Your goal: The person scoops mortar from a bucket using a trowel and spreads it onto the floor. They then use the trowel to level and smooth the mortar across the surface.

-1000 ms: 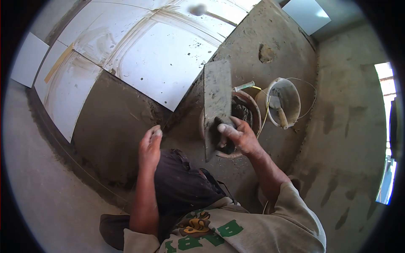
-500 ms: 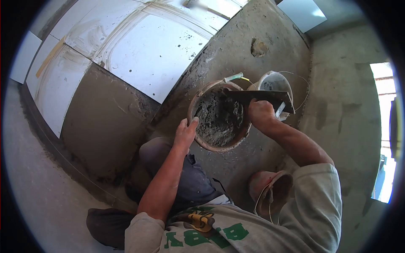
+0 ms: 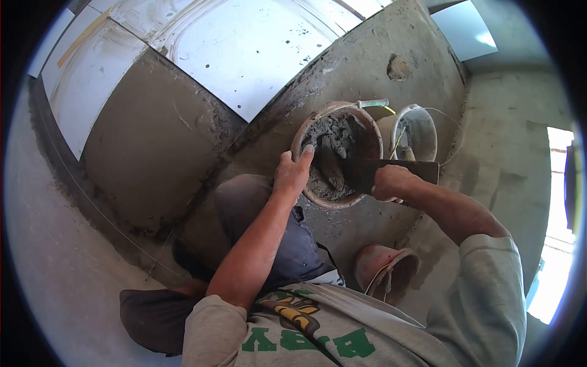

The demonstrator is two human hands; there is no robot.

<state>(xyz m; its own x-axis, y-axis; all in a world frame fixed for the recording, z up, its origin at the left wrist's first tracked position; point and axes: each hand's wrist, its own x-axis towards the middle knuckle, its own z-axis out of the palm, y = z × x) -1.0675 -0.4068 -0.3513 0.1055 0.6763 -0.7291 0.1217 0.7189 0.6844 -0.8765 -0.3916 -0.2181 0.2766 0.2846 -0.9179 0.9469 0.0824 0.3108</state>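
Observation:
A round bucket (image 3: 298, 142) of wet grey mortar (image 3: 335, 131) stands on the floor at the middle of the view. My left hand (image 3: 293, 172) grips its left rim, with the thumb over the edge. My right hand (image 3: 393, 183) is closed on a flat rectangular trowel (image 3: 422, 171) at the bucket's right side. The trowel's left end reaches over the rim into the bucket, beside a lump of mortar. The handle itself is hidden under my fingers.
A pale bucket (image 3: 423, 131) with a tool in it stands behind on the right. A reddish bucket (image 3: 375, 263) lies tilted near my body. Large white tiles (image 3: 244, 55) cover the upper left, beside bare mortar bed (image 3: 153, 134). A stone (image 3: 398, 67) lies farther back.
The trowel has moved down and its left end now reaches into the mortar. A trough and lump show in the mortar. The whole view has shifted, and my left hand still holds the rim.

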